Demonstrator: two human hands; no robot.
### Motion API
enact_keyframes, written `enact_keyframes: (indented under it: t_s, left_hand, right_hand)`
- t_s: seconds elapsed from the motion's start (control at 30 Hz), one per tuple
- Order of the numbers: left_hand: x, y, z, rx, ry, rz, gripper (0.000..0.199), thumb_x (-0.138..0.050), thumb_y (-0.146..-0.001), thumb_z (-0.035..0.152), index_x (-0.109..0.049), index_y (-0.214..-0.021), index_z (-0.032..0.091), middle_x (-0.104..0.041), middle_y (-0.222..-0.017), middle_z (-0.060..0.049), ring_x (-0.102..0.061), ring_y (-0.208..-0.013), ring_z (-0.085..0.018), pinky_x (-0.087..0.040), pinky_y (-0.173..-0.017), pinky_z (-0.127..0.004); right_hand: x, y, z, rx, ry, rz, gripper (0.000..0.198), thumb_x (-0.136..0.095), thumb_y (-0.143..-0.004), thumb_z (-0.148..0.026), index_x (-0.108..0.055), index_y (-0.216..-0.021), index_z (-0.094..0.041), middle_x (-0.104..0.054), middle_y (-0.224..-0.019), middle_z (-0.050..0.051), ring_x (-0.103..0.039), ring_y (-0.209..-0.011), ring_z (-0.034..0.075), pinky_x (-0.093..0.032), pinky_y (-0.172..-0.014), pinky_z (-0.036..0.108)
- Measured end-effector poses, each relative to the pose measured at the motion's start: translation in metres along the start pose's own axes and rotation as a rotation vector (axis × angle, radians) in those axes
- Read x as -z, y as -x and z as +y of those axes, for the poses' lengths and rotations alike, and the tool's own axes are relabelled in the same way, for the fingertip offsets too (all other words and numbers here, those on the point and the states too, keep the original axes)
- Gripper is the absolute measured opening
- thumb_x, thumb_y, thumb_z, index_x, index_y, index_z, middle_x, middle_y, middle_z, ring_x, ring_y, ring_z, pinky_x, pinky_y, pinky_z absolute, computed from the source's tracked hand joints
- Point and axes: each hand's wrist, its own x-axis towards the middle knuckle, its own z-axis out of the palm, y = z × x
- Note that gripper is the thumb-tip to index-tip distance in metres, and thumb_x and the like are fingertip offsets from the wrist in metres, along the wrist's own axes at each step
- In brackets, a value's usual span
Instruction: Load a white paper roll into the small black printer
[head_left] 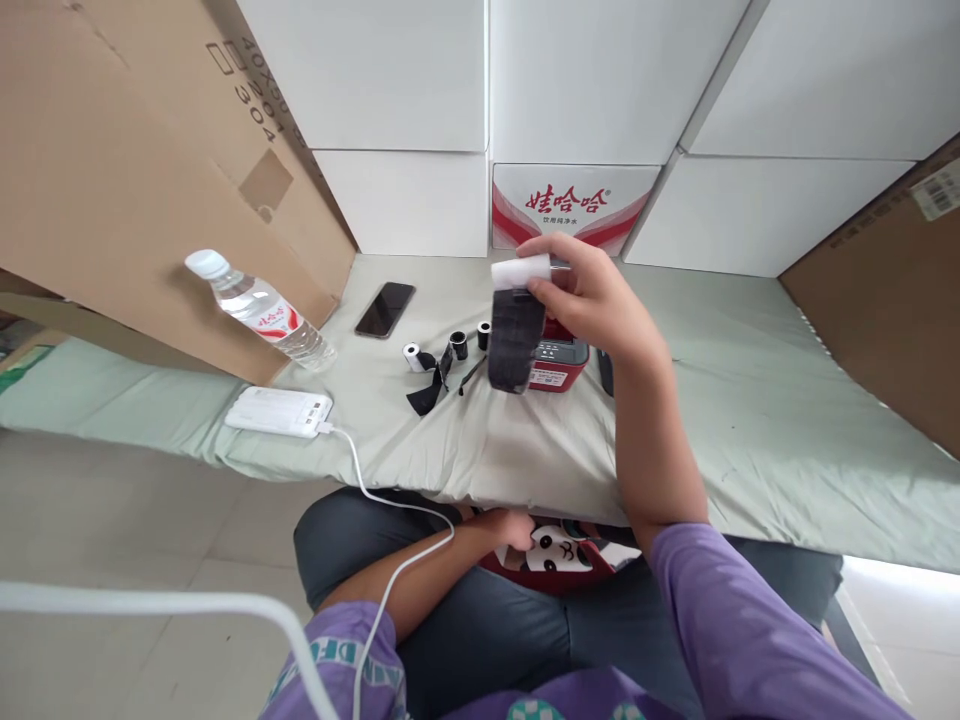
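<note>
My right hand (581, 285) is raised over the table, its thumb and fingers closed around a white paper roll (523, 271). A wide black strip (514, 345) hangs from that roll. Behind and below it stands a red and grey device (559, 365) with a white label, partly covered by the strip and hand. Low at the table's front edge, my left hand (514, 528) is curled at a red item with a panda face (555, 550) on my lap; its fingertips are hidden. Small black and white rolls (459, 345) with loose black strips (427, 397) lie left of the device.
A black phone (385, 309), a tilted-looking water bottle (262, 310) and a white power bank (279, 412) are on the left. The power bank's white cable (390, 580) runs across my left arm. White boxes (405, 200) line the back; brown cartons (150, 200) stand at both sides.
</note>
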Motion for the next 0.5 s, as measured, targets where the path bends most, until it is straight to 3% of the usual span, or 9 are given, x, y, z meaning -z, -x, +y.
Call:
enact_keyframes:
  t_s: [0.13, 0.27, 0.37, 0.43, 0.5]
  left_hand:
    - [0.001, -0.002, 0.003, -0.007, 0.012, 0.005, 0.046, -0.062, -0.075, 0.027, -0.081, -0.116, 0.02, -0.078, -0.115, -0.02, -0.073, -0.11, -0.044, -0.058, -0.09, -0.051]
    - [-0.001, -0.001, 0.003, -0.02, 0.049, 0.011, 0.052, -0.06, -0.076, 0.031, -0.079, -0.12, 0.012, -0.075, -0.12, -0.026, -0.072, -0.109, -0.047, -0.058, -0.086, -0.053]
    - [-0.004, -0.004, 0.001, -0.011, 0.075, 0.009, 0.052, -0.061, -0.075, 0.03, -0.079, -0.12, 0.01, -0.075, -0.118, -0.026, -0.072, -0.106, -0.046, -0.059, -0.085, -0.054]
    - [-0.005, -0.006, 0.0, -0.007, 0.093, 0.016, 0.049, -0.062, -0.074, 0.028, -0.079, -0.117, 0.013, -0.077, -0.114, -0.023, -0.073, -0.106, -0.044, -0.059, -0.087, -0.052]
    - [-0.005, -0.007, -0.001, -0.03, 0.135, 0.045, 0.045, -0.064, -0.073, 0.026, -0.08, -0.114, 0.017, -0.079, -0.109, -0.019, -0.073, -0.105, -0.042, -0.06, -0.088, -0.051]
  right_hand:
    - [-0.045, -0.009, -0.018, 0.082, -0.131, -0.047, 0.026, -0.056, -0.097, -0.02, -0.061, -0.122, -0.024, -0.068, -0.111, 0.004, -0.065, -0.099, 0.02, -0.056, -0.088, 0.036]
    - [-0.126, -0.038, -0.026, 0.125, 0.003, -0.185, 0.031, -0.055, -0.09, -0.009, -0.062, -0.118, -0.021, -0.069, -0.118, 0.006, -0.066, -0.108, 0.023, -0.055, -0.097, 0.038]
    - [-0.194, -0.059, -0.027, 0.059, 0.222, -0.364, 0.035, -0.057, -0.084, 0.0, -0.063, -0.114, -0.017, -0.066, -0.113, 0.01, -0.069, -0.095, 0.022, -0.058, -0.084, 0.034]
    - [-0.231, -0.066, -0.024, -0.009, 0.26, -0.407, 0.025, -0.062, -0.083, -0.001, -0.066, -0.103, -0.016, -0.067, -0.108, 0.012, -0.071, -0.089, 0.025, -0.059, -0.076, 0.037]
    - [-0.257, -0.068, -0.018, -0.076, 0.173, -0.393, 0.01, -0.07, -0.083, -0.01, -0.068, -0.088, -0.018, -0.069, -0.097, 0.012, -0.073, -0.092, 0.03, -0.06, -0.078, 0.042]
